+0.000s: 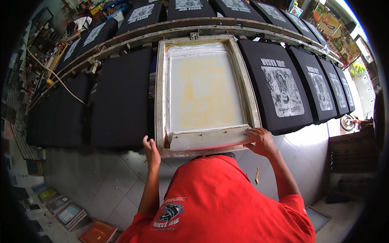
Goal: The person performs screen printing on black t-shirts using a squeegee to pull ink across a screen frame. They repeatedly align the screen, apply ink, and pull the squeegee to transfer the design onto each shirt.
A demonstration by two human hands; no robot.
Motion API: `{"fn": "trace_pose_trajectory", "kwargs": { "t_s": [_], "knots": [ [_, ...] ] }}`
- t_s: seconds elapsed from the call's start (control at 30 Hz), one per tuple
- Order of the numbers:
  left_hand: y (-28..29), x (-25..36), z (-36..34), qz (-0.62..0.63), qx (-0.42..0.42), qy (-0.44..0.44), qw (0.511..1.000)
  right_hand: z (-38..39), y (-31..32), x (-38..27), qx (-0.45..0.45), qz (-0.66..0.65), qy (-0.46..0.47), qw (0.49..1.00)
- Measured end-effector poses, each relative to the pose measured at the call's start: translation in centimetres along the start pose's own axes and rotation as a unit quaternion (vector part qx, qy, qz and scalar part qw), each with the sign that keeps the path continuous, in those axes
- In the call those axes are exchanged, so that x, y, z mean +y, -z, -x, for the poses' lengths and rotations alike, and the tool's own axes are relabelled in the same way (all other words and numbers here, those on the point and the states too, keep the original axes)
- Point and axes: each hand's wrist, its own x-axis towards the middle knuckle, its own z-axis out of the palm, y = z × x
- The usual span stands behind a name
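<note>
A wooden-framed printing screen (161, 89) lies over a shirt board in front of me, its pale mesh (202, 89) marked with a yellowish stencil and white ink along the far edge. Across its near end rests a wide squeegee (208, 139) with a few small screws along its bar. My right hand (262, 141) is closed over the squeegee's right end, fingers on top. My left hand (152, 154) is just off the screen's near left corner, fingers apart and holding nothing; whether it touches the frame I cannot tell.
Left of the screen sit plain black shirts (121, 101) on boards; to its right, black shirts (282, 87) carry white prints. Beyond a metal rail (133, 36) is another printed row. A cord (56, 77) hangs at left. Stacked frames (71, 214) stand on the floor.
</note>
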Motion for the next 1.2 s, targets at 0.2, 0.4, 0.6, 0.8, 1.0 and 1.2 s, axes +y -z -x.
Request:
{"fn": "trace_pose_trajectory", "kwargs": {
  "t_s": [0.2,0.4,0.6,0.8,1.0,1.2],
  "knots": [
    [-2.8,16.9,-1.4,-0.283,-0.221,-0.358,0.862,-4.4,1.1,1.3,-0.024,0.007,-0.02,0.999],
    [-5.9,18.6,-10.3,-0.377,-0.385,-0.282,0.794,-11.3,1.7,5.2,-0.048,0.068,-0.014,0.996],
    [-15.2,24.2,-29.0,-0.396,-0.234,-0.378,0.803,-31.8,3.5,16.7,0.029,0.102,-0.029,0.994],
    [-22.3,20.8,-40.8,-0.373,-0.197,-0.397,0.815,-43.2,1.3,21.1,0.053,0.142,-0.054,0.987],
    [-21.4,20.9,-36.6,-0.447,-0.24,-0.305,0.806,-39.1,0.1,20.6,0.039,0.144,-0.051,0.988],
    [-13.7,17.3,-20.8,-0.462,-0.264,-0.296,0.793,-24.0,-1.3,13.5,-0.037,0.112,-0.046,0.992]
  ]
}}
